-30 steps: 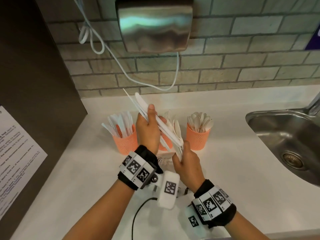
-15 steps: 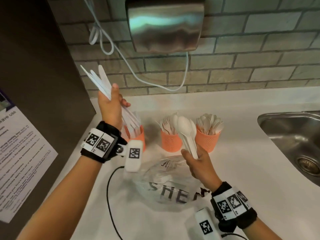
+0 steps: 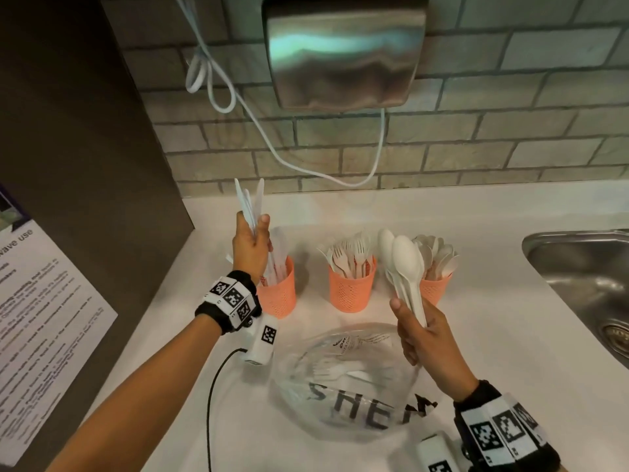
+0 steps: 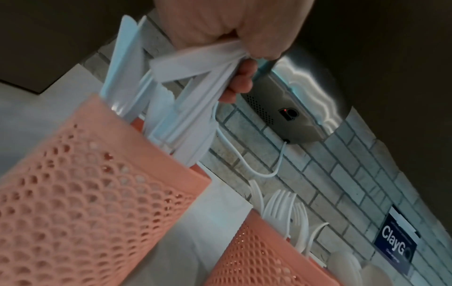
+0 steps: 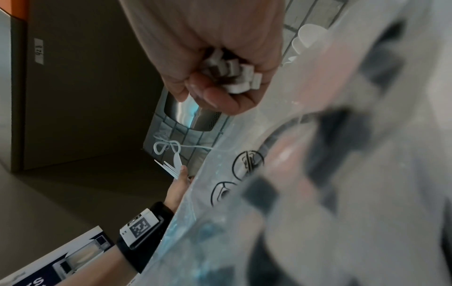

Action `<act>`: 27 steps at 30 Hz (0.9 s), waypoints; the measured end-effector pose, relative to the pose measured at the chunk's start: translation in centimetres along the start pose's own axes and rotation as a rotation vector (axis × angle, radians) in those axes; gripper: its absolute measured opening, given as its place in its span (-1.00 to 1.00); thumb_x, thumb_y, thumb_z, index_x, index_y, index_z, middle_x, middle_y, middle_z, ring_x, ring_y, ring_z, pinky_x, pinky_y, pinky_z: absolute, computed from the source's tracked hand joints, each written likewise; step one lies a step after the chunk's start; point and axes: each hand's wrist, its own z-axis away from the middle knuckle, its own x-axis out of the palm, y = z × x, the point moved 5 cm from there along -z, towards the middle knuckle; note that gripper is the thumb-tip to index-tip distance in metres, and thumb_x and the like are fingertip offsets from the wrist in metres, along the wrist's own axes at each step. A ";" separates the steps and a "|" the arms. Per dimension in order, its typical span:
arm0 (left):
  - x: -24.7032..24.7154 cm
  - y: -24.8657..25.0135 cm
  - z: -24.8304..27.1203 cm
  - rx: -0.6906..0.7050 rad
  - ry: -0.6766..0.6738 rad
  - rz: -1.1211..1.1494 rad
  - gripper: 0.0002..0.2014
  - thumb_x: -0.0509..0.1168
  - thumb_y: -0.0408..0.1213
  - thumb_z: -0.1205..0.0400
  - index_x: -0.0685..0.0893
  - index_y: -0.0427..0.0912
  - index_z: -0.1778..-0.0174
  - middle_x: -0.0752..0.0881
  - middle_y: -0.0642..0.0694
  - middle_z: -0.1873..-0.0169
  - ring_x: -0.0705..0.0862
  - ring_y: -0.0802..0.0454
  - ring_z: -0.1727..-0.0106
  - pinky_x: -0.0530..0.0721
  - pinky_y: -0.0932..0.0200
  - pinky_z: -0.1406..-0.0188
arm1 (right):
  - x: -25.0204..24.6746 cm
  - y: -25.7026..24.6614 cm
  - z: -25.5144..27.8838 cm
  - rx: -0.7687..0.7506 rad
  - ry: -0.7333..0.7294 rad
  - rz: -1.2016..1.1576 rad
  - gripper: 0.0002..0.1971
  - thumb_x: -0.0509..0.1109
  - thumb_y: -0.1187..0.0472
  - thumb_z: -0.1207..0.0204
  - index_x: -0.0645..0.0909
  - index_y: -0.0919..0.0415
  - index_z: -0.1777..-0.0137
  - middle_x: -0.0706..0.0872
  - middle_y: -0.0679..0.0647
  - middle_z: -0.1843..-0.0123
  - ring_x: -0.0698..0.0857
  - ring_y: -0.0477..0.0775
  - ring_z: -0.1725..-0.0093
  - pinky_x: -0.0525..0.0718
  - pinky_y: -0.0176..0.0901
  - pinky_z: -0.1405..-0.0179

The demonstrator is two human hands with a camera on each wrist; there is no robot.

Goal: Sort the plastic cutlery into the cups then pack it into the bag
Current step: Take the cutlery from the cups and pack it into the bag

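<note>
The left hand (image 3: 251, 245) grasps a bundle of knives (image 3: 250, 206) above the left cup (image 3: 277, 294), long axes near vertical, lower ends dipping into the cup. Right of that cup, the right hand (image 3: 423, 335) clenches a spoon bundle (image 3: 403, 264), bowls up, over the bag (image 3: 347, 383).

On the white counter (image 3: 476, 335), 3 orange perforated plastic cups (image 3: 352, 284) stand behind the clear plastic bag (image 3: 347, 383); steel sink (image 3: 578, 267) to its right.
</note>
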 end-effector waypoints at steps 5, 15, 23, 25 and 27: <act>1.2 -0.8 -0.1 -0.012 -0.014 0.039 -0.84 0.14 -0.17 -0.70 0.35 -0.19 -0.02 0.45 -0.08 0.49 0.45 0.23 0.58 0.54 0.37 0.52 | -0.4 0.4 0.1 -0.007 0.003 0.007 -0.84 0.25 0.06 -0.47 0.44 0.15 0.20 0.28 -0.09 0.63 0.24 -0.13 0.71 0.30 -0.35 0.76; 1.7 -2.4 -0.2 -0.211 0.058 0.151 -0.66 0.42 -0.10 -0.52 0.44 -0.10 0.47 0.51 -0.06 0.65 0.49 0.20 0.69 0.56 0.34 0.55 | -0.2 0.1 0.0 -0.048 0.022 -0.002 -0.93 0.27 0.08 -0.46 0.46 -0.07 0.24 0.27 0.00 0.61 0.23 -0.09 0.70 0.28 -0.33 0.76; 1.2 -2.9 0.0 -0.209 0.086 0.192 -0.77 0.45 -0.36 -0.49 0.51 -0.07 0.32 0.56 -0.03 0.48 0.58 0.10 0.51 0.63 0.24 0.42 | -0.1 -0.2 0.1 -0.069 0.018 -0.014 -0.90 0.26 0.09 -0.46 0.47 -0.09 0.27 0.28 0.02 0.60 0.23 -0.08 0.69 0.28 -0.34 0.75; 1.0 -2.8 0.1 -0.161 0.065 0.145 -0.74 0.44 -0.43 -0.48 0.52 -0.04 0.13 0.53 -0.04 0.44 0.58 0.13 0.43 0.63 0.23 0.27 | -0.2 -0.2 0.1 -0.066 0.021 -0.017 -0.89 0.26 0.08 -0.46 0.45 -0.07 0.28 0.28 0.00 0.61 0.23 -0.08 0.69 0.28 -0.33 0.76; 0.8 -2.3 0.2 -0.053 0.035 0.023 -0.62 0.43 -0.43 -0.47 0.49 -0.03 -0.10 0.57 -0.02 0.38 0.55 0.21 0.36 0.54 0.36 0.15 | -0.1 -0.2 0.1 -0.062 0.017 -0.029 -0.89 0.26 0.08 -0.46 0.44 -0.08 0.28 0.28 0.00 0.61 0.23 -0.08 0.68 0.28 -0.33 0.76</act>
